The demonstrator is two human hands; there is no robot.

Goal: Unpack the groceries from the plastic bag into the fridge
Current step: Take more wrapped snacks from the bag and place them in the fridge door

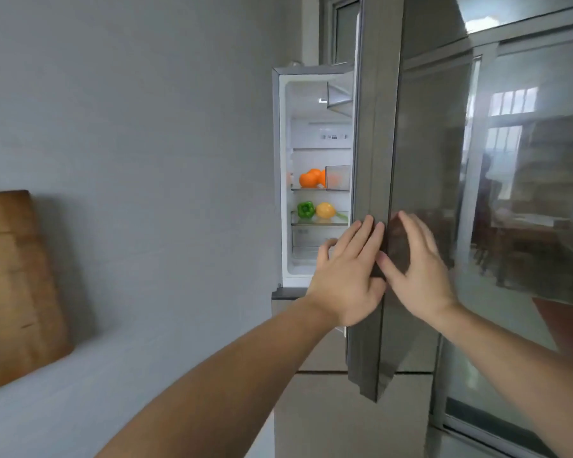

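Orange fruits (312,178) (three), two hands (381,276)

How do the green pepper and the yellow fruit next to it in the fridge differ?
The green pepper is lobed and bright green; the yellow fruit is smooth, rounded and yellow. The pepper sits to the left, the fruit to the right, nearer the fridge door. Both rest on the same glass shelf, below the oranges.
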